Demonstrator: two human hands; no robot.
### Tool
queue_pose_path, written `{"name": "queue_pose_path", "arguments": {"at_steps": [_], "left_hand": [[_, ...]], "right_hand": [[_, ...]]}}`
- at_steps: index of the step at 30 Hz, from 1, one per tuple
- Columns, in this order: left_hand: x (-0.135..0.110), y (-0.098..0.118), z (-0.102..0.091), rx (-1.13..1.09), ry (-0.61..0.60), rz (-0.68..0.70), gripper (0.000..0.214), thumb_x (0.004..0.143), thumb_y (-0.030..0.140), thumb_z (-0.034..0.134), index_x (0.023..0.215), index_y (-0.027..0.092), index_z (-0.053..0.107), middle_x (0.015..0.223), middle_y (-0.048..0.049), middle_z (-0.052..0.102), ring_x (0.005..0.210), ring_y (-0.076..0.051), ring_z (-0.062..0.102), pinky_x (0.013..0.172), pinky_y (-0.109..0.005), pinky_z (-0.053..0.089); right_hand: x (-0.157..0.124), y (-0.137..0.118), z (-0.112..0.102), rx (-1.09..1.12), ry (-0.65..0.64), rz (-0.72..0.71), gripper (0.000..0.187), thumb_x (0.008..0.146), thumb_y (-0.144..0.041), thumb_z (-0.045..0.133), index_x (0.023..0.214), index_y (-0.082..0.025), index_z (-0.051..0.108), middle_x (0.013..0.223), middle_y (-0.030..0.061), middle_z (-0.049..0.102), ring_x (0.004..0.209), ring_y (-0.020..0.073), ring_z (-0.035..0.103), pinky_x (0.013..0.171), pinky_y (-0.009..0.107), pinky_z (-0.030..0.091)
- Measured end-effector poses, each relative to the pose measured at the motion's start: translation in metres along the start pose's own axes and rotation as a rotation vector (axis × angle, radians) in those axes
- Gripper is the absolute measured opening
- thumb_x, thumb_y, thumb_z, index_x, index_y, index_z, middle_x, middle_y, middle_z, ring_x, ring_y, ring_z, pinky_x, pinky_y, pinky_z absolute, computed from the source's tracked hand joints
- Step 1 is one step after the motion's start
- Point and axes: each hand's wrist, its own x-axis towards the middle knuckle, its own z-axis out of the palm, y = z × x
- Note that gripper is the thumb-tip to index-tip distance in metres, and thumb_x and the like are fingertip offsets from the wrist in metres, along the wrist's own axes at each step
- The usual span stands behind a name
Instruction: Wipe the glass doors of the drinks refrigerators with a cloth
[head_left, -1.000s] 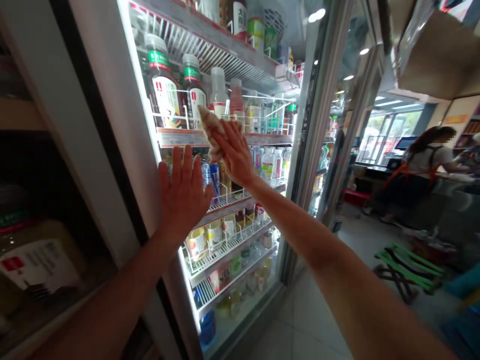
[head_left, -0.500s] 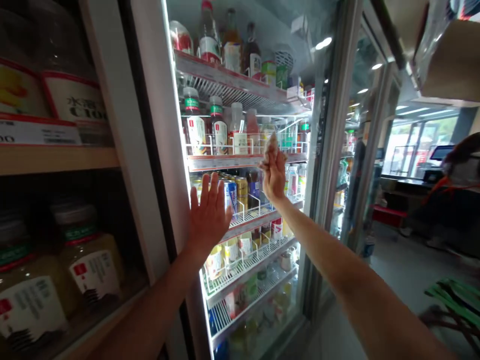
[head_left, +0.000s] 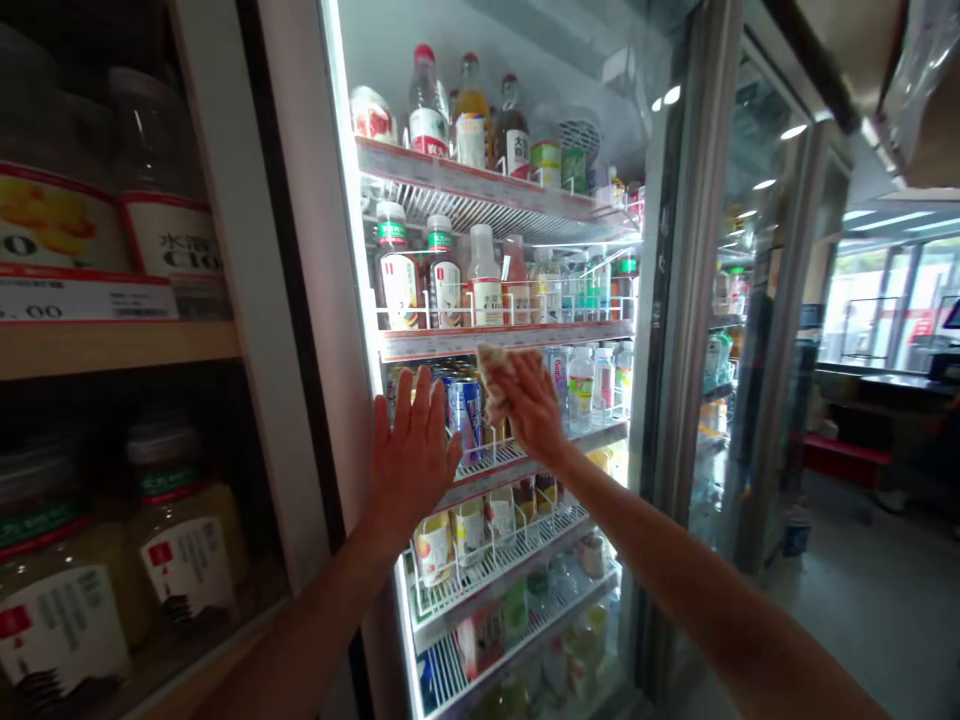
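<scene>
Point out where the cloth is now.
In the head view, the cloth is near the middle, in the right hand, appearing just right of the blue can.

Looks like a cloth (head_left: 491,370), off-white with brownish patches — crumpled and ragged-edged. Sits bunched under the right hand (head_left: 531,405), poking out past the fingertips — just right of and slightly above the front blue can (head_left: 466,415).
</scene>
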Motion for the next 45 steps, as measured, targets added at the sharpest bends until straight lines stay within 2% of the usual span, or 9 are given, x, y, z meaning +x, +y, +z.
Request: {"name": "queue_pose_path", "arguments": {"at_steps": [3,8,12,17,22,31,36,41,45], "left_hand": [[0.000,0.000,0.000,-0.023,0.001,0.001,0.074,0.089,0.031,0.047,0.147,0.014,0.005,0.150,-0.0172,0.024,0.141,-0.028,0.012,0.115,-0.052,0.010],[-0.001,0.000,0.001,-0.080,0.035,0.013,0.075,0.087,0.030,0.049,0.147,0.015,0.006,0.150,-0.0181,0.023,0.140,-0.030,0.016,0.113,-0.056,0.013],[-0.001,0.000,0.002,-0.105,0.045,0.030,0.077,0.087,0.029,0.050,0.147,0.016,0.004,0.150,-0.0173,0.020,0.141,-0.031,0.015,0.113,-0.057,0.014],[-0.003,0.000,0.003,-0.180,0.041,0.010,0.077,0.086,0.027,0.051,0.148,0.017,0.007,0.151,-0.0162,0.020,0.141,-0.031,0.014,0.114,-0.058,0.011],[-0.005,0.000,0.003,-0.131,0.043,0.032,0.073,0.088,0.028,0.048,0.147,0.012,0.008,0.151,-0.0169,0.020,0.141,-0.029,0.013,0.115,-0.054,0.011],[-0.006,0.001,0.001,-0.050,0.048,0.048,0.070,0.087,0.029,0.050,0.145,0.010,0.017,0.148,-0.0170,0.029,0.142,-0.027,0.011,0.117,-0.050,0.009],[-0.006,0.001,0.002,-0.033,0.042,0.050,0.071,0.086,0.030,0.051,0.145,0.009,0.018,0.148,-0.0168,0.030,0.142,-0.027,0.012,0.117,-0.049,0.006],[-0.006,0.001,0.001,-0.016,0.043,0.053,0.068,0.085,0.030,0.051,0.144,0.009,0.023,0.147,-0.0156,0.033,0.142,-0.026,0.014,0.117,-0.047,0.005],[-0.007,0.000,0.001,-0.025,0.028,0.056,0.069,0.085,0.031,0.052,0.144,0.008,0.022,0.148,-0.0164,0.031,0.142,-0.026,0.013,0.117,-0.047,0.003]], "right_hand": [[0.005,0.002,0.003,-0.094,0.261,0.239,0.053,0.094,-0.020,0.035,0.144,-0.034,0.027,0.151,0.0014,0.029,0.141,0.0272,0.024,0.111,0.058,0.029],[-0.004,-0.009,0.004,-0.123,-0.049,-0.009,0.050,0.093,-0.025,0.040,0.142,-0.034,0.032,0.146,-0.0005,0.040,0.140,0.0211,0.027,0.113,0.045,0.033],[-0.011,-0.008,0.002,-0.296,0.071,0.312,0.048,0.094,-0.020,0.033,0.142,-0.028,0.035,0.146,0.0042,0.039,0.141,0.0221,0.023,0.112,0.048,0.033],[-0.017,-0.019,0.000,-0.247,-0.256,0.071,0.048,0.093,-0.025,0.039,0.140,-0.033,0.037,0.145,-0.0015,0.042,0.141,0.0180,0.023,0.114,0.042,0.031],[-0.014,-0.026,0.004,-0.349,-0.122,0.376,0.047,0.094,-0.021,0.031,0.141,-0.024,0.038,0.150,0.0040,0.032,0.143,0.0222,0.017,0.115,0.048,0.028],[-0.012,-0.015,0.005,-0.274,0.083,0.315,0.055,0.096,-0.022,0.029,0.146,-0.035,0.010,0.153,-0.0003,0.026,0.141,0.0253,0.024,0.110,0.054,0.032],[-0.003,-0.016,0.006,-0.193,-0.097,0.025,0.064,0.094,-0.021,0.036,0.144,-0.040,0.001,0.154,-0.0056,0.021,0.140,0.0241,0.027,0.110,0.049,0.035],[0.004,-0.003,0.007,-0.339,0.122,0.326,0.061,0.094,-0.017,0.027,0.145,-0.036,-0.002,0.154,-0.0013,0.021,0.140,0.0269,0.026,0.109,0.053,0.034],[-0.004,-0.015,0.007,-0.195,-0.100,0.052,0.063,0.093,-0.021,0.035,0.145,-0.040,0.006,0.150,-0.0031,0.032,0.139,0.0241,0.029,0.109,0.049,0.036]]}}
